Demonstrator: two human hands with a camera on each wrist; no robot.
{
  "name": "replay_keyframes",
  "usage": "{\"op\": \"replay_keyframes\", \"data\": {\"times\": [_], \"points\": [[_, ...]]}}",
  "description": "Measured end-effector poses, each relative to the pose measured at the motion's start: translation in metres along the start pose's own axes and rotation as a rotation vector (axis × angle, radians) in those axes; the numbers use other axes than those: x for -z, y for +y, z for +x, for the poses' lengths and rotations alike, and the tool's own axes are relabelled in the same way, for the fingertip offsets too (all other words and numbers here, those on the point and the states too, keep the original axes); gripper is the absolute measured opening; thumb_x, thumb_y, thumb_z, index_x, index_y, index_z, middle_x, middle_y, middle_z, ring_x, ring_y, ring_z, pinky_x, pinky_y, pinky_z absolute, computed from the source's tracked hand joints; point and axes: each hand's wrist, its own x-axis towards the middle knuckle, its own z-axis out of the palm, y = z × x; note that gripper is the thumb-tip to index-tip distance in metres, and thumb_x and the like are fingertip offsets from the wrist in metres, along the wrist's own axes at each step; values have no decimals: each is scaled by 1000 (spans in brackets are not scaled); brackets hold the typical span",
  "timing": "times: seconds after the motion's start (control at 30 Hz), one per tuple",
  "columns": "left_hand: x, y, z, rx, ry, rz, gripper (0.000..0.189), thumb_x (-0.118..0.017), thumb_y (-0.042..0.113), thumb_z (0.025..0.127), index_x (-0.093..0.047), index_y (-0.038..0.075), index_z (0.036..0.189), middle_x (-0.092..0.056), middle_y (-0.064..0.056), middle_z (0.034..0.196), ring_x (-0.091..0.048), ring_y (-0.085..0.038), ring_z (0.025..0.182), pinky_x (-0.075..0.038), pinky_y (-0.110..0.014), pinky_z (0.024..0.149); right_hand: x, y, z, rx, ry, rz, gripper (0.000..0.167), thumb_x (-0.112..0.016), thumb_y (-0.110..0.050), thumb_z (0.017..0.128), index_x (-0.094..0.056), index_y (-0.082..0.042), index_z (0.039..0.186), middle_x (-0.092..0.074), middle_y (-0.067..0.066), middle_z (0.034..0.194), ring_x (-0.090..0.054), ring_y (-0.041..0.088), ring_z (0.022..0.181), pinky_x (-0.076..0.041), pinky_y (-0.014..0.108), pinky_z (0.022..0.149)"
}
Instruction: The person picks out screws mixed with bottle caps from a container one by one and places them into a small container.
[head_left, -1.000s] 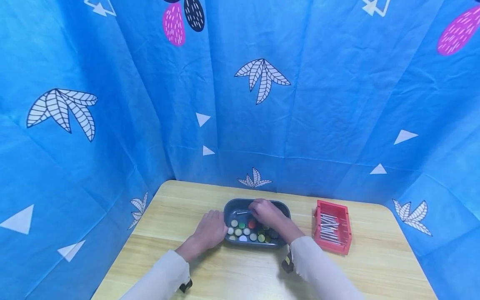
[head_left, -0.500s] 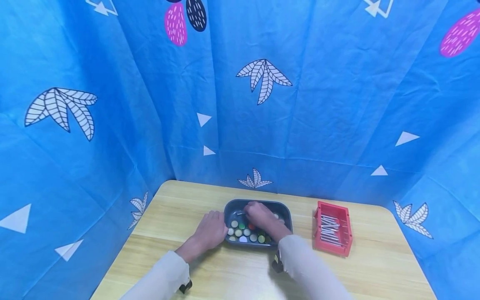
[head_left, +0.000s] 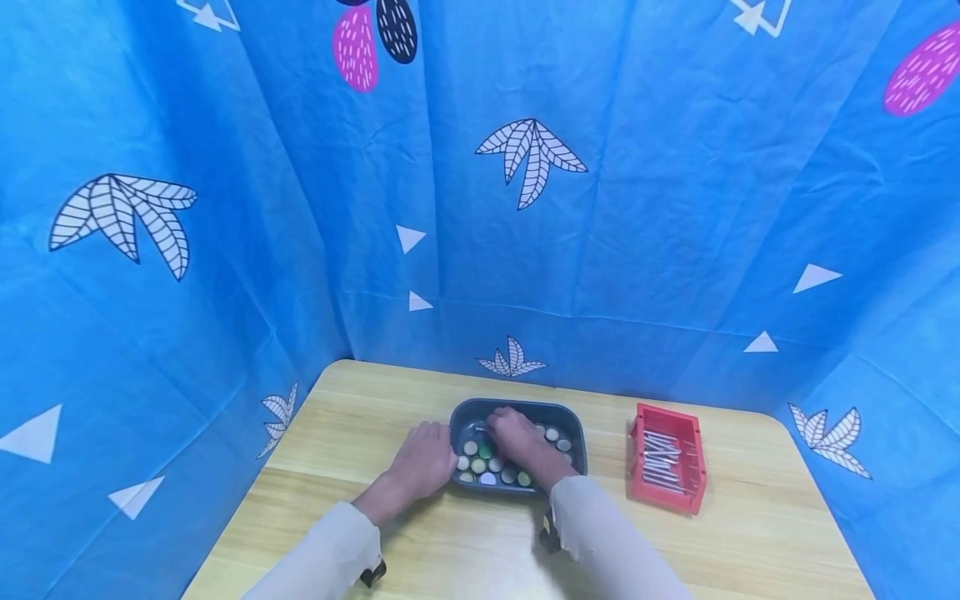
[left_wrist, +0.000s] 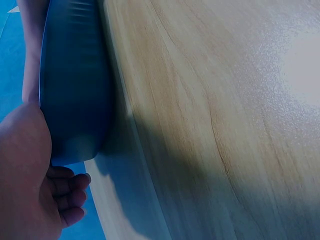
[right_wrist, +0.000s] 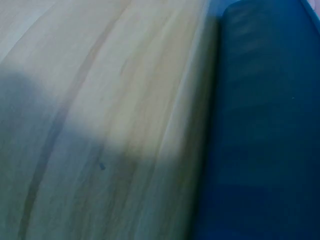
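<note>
A dark rounded tray stands on the table, with several round bottle caps in white, pale green and green inside. My left hand grips its left end; in the left wrist view the fingers curl around the tray's end. My right hand reaches into the tray, fingers curled down at a thin silvery metal rod. Its fingertips and most of the rod are hidden under the hand. The right wrist view holds only the tray's outer side and the table, blurred.
To the right of the tray stands a red plastic bin holding several silvery metal rods. The wooden table has rounded far corners. A blue patterned curtain hangs along its back and sides.
My right hand has shifted left inside the tray and come over the metal rod, uncovering bottle caps on the right and covering the red one. My left hand stays at the tray's left end.
</note>
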Motion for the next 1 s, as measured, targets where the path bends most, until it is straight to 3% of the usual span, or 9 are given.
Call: {"op": "replay_keyframes", "data": {"times": [0.2, 0.53, 0.67, 0.77, 1.0], "points": [[1, 0, 0, -6, 3, 1, 27, -55, 25, 96, -63, 0, 105, -54, -6, 86, -46, -21, 81, -43, -39, 79, -2, 1, -1, -3, 13, 62, 8, -71, -18, 96, -77, -13, 97, -65, -1, 87, -63, 14, 83, -56, 26, 72], [2, 1, 1, -5, -2, -5, 28, -55, 26, 97, -62, 0, 106, -54, -6, 87, -45, -21, 81, -43, -38, 79, 3, 0, 0, 38, -79, -25, 12, -66, -15, 97, -76, -10, 101, -68, 2, 89, -64, 16, 85, -57, 29, 77], [4, 2, 0, -11, -3, 19, 27, -55, 25, 97, -62, 0, 104, -53, -5, 85, -44, -21, 80, -42, -38, 78, 6, 1, -1, 6, -158, -23, 17, -59, -17, 101, -75, -11, 104, -67, 2, 92, -63, 16, 88, -57, 32, 82], [5, 2, 0, -5, -12, 8, 28, -55, 26, 97, -62, 0, 105, -53, -6, 86, -44, -21, 81, -42, -38, 79, 6, 4, -3, 4, -170, -7, 18, -58, -17, 101, -75, -13, 104, -67, 1, 93, -63, 16, 88, -57, 32, 82], [6, 2, 1, 2, -7, -20, 28, -56, 26, 97, -62, -1, 105, -56, -7, 88, -48, -22, 82, -45, -40, 82, 14, 12, -10, 25, -150, 72, 9, -69, -14, 91, -72, -12, 99, -65, 1, 93, -62, 15, 87, -57, 30, 80]]}}
